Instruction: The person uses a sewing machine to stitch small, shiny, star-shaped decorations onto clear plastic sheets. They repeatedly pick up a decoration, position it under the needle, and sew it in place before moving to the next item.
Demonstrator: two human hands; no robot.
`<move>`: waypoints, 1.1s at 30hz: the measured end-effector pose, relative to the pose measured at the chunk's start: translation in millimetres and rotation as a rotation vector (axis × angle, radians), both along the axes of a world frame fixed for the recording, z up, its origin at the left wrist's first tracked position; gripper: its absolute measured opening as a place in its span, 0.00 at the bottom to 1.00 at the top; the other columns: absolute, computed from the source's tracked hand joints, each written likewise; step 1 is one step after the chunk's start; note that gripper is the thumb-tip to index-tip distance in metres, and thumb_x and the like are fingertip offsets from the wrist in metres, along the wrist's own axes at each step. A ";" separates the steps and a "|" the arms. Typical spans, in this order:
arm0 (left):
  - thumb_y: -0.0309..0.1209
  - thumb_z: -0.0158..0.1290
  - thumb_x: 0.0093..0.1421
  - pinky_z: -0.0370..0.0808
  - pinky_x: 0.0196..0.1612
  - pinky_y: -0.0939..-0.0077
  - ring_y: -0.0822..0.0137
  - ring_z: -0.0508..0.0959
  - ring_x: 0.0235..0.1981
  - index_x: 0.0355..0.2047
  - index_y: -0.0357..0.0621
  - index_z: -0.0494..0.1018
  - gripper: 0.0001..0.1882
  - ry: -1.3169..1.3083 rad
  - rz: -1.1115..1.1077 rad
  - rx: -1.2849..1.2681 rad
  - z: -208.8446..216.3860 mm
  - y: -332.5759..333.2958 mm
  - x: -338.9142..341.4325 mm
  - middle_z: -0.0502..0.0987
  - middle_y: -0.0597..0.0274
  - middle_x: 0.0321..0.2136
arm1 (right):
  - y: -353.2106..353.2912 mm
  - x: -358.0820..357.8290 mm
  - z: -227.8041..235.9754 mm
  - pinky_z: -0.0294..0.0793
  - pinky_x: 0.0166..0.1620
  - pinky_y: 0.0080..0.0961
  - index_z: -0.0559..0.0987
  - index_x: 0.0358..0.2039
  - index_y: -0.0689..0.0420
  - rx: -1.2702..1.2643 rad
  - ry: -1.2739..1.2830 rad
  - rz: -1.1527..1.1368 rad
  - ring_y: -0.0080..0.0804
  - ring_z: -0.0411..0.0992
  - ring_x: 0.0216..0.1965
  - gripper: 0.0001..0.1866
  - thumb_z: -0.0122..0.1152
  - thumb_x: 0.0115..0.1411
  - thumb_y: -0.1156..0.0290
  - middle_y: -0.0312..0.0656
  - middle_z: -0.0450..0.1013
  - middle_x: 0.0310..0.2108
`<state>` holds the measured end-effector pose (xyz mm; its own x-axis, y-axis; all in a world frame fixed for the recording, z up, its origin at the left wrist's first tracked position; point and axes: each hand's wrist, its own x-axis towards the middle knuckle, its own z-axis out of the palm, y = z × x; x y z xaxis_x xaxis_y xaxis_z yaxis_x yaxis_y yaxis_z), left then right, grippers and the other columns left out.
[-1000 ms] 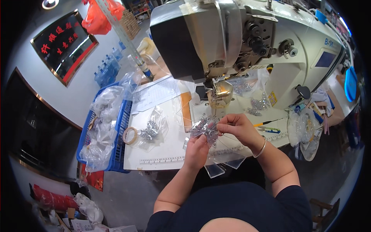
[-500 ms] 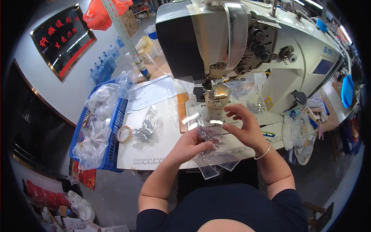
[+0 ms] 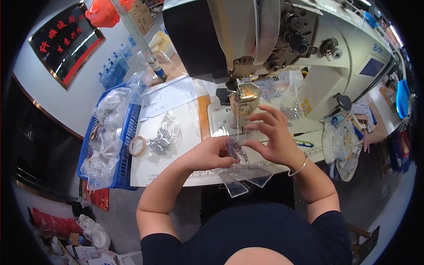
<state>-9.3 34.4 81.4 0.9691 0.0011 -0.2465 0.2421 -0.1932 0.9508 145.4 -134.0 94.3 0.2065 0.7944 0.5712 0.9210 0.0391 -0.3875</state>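
My left hand (image 3: 210,154) is closed on a clear plastic piece with silvery glitter-like bits (image 3: 239,151), just in front of the sewing machine's needle area. Clear plastic strips (image 3: 235,187) hang from it over the table's front edge. Close by on the right, my right hand (image 3: 274,140) is raised with thumb and fingers apart, and nothing shows in its grasp. Directly above and behind the hands is the sewing machine head (image 3: 251,31), its lamp (image 3: 249,95) lit beside the needle. Where the plastic meets the needle plate cannot be made out.
A blue basket (image 3: 127,152) of clear plastic stands left, beside a tape roll (image 3: 138,146) and a bag of silvery bits (image 3: 161,140). Paper sheets (image 3: 170,96) lie behind. On the right are a yellow-green thread snipper (image 3: 304,143) and a heap of plastic bags (image 3: 340,148).
The view has shifted slightly. My left hand has turned and tilts the plastic piece more upright. My right hand has come closer to the left one, its fingers still apart.
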 end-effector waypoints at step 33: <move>0.19 0.35 0.63 0.66 0.57 0.65 0.62 0.67 0.54 0.59 0.45 0.52 0.24 -0.851 0.941 -0.829 -75.4 -78.5 -13.2 0.62 0.55 0.55 | 16.5 -54.8 -63.4 0.71 0.34 0.16 0.71 0.46 0.66 -0.083 1.433 0.138 0.20 0.72 0.27 0.18 0.59 0.56 0.74 0.36 0.74 0.24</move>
